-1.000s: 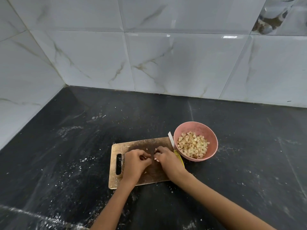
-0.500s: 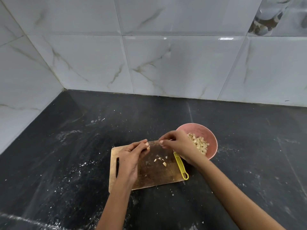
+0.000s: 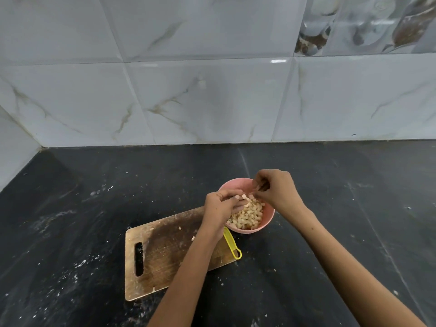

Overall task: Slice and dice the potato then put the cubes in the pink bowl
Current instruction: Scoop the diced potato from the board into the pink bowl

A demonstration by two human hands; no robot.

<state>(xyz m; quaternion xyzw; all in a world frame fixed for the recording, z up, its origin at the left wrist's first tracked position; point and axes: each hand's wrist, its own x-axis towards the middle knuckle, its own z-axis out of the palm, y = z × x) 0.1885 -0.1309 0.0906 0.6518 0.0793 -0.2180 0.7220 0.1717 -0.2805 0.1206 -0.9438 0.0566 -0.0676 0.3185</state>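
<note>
Tiled wall (image 3: 212,102), white with marble veining, stands along the far side and the left corner. Dark surface (image 3: 70,208) is dusted with pale specks and smears, heaviest at near left.

Wooden cutting board (image 3: 160,253) lies near centre, angled, its handle slot towards the left; a few loose potato cubes (image 3: 193,238) sit on it. Pink bowl (image 3: 266,220) stands just beyond the board's far right corner, holding a heap of diced potato (image 3: 250,213).

Left hand (image 3: 220,204) is over the bowl's left rim, fingers curled, with small cubes at the fingertips above the heap. Right hand (image 3: 277,187) is over the bowl's far right side, fingers bent inward towards the thumb; whether it has hold of any piece cannot be told.

Yellow knife handle (image 3: 232,244) rests on the board's right edge, just near of the bowl, its blade end hidden under the left wrist.
</note>
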